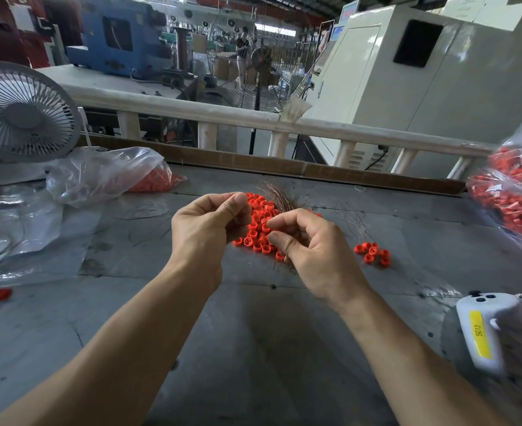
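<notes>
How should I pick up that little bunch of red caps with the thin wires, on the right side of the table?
Grip the thin wires just above the little bunch of red caps, probably coming down from above. The wires seem to run out of the caps toward the table's far edge, so one pinch there should lift them all together.

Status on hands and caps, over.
Left grip, right grip curled, close together over red caps; held item too small to tell. Wires behind pile. Nothing blocking.
</notes>
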`<action>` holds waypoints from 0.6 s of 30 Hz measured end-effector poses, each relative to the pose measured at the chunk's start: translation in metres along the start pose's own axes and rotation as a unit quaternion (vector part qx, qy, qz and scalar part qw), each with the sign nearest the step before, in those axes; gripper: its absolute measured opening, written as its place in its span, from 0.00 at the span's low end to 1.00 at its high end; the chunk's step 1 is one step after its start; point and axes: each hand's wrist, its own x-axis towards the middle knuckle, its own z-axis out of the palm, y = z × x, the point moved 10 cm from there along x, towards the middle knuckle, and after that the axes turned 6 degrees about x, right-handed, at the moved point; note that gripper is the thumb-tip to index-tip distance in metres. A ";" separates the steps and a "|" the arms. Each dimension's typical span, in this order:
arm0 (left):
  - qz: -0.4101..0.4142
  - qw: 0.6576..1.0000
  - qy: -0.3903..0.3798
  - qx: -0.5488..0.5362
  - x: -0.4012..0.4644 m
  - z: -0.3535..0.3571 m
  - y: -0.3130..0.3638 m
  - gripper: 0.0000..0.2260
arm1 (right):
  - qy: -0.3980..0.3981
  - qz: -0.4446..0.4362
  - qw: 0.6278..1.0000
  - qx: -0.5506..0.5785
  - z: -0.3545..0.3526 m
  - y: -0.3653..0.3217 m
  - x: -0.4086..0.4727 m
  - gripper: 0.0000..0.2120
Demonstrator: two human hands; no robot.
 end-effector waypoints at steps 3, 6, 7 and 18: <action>0.001 1.000 0.006 0.000 -0.001 -0.001 0.002 0.04 | 0.007 -0.004 1.000 -0.011 -0.002 -0.003 -0.001 0.07; -0.010 1.000 -0.007 -0.016 -0.002 0.004 0.002 0.04 | 0.011 -0.007 0.999 -0.030 -0.003 -0.006 -0.002 0.06; -0.019 0.999 -0.014 -0.030 -0.003 0.005 0.001 0.04 | 0.014 -0.013 0.999 -0.046 -0.003 -0.009 -0.002 0.06; -0.032 0.991 -0.066 0.115 -0.001 0.012 -0.008 0.05 | 0.167 0.017 0.961 -0.219 -0.067 0.007 0.007 0.03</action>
